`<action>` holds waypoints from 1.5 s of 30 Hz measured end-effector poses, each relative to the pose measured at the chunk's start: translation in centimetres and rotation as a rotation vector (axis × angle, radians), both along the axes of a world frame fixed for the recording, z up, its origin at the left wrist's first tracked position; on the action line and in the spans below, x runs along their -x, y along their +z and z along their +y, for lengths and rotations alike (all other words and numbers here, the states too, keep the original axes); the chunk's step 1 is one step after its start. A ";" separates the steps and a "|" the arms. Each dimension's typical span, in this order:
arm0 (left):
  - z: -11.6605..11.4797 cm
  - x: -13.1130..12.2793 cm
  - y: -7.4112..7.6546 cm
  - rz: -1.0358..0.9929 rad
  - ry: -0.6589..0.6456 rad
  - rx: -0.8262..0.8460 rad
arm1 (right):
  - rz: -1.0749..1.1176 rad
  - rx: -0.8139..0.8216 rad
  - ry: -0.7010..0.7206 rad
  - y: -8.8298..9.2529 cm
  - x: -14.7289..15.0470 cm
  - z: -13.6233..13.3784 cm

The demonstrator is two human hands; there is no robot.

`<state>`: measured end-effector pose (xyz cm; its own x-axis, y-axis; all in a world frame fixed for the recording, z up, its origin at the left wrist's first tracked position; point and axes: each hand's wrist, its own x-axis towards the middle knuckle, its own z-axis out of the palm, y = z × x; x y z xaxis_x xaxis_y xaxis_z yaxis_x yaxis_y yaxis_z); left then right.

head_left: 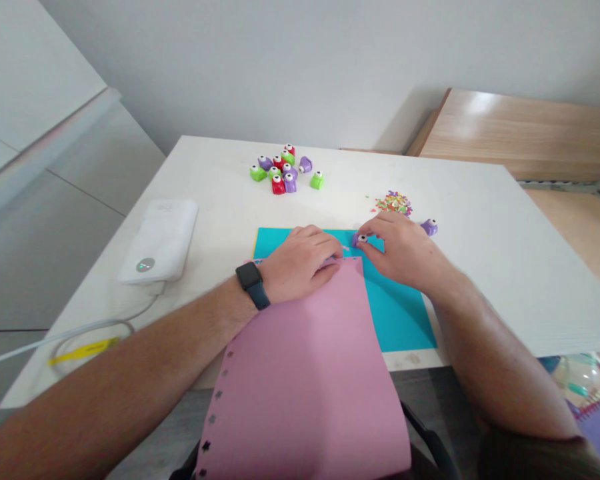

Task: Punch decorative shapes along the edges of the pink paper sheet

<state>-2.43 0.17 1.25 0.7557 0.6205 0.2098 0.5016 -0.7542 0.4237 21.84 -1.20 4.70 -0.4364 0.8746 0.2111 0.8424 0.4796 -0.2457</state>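
Note:
A pink sheet of paper [305, 373] lies partly over a blue sheet [397, 313] and hangs over the table's front edge. Small punched shapes run along its left side and top edge. My left hand [305, 263], with a dark watch at the wrist, is closed at the pink sheet's top edge, fingers bent over it and thumb alongside. Just right of it, my right hand [397, 247] grips a small purple craft punch [357, 239] with a white button between thumb and fingers. A second purple craft punch [430, 227] lies beyond the right wrist.
Several red, green and purple punches [279, 185] cluster at the table's back. A heap of colourful confetti [394, 202] lies beyond my right hand. At left are a white power bank [160, 240] and a cable with a yellow tag [87, 350]. Wooden boards [525, 133] stand at right.

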 end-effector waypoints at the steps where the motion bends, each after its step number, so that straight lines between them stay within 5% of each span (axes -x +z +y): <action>1: 0.0 0.0 0.0 0.003 -0.002 0.001 | -0.002 0.003 0.003 0.0 0.0 0.0; 45: -0.2 -0.2 0.0 -0.001 -0.016 -0.006 | 0.006 0.019 0.070 0.0 0.4 0.0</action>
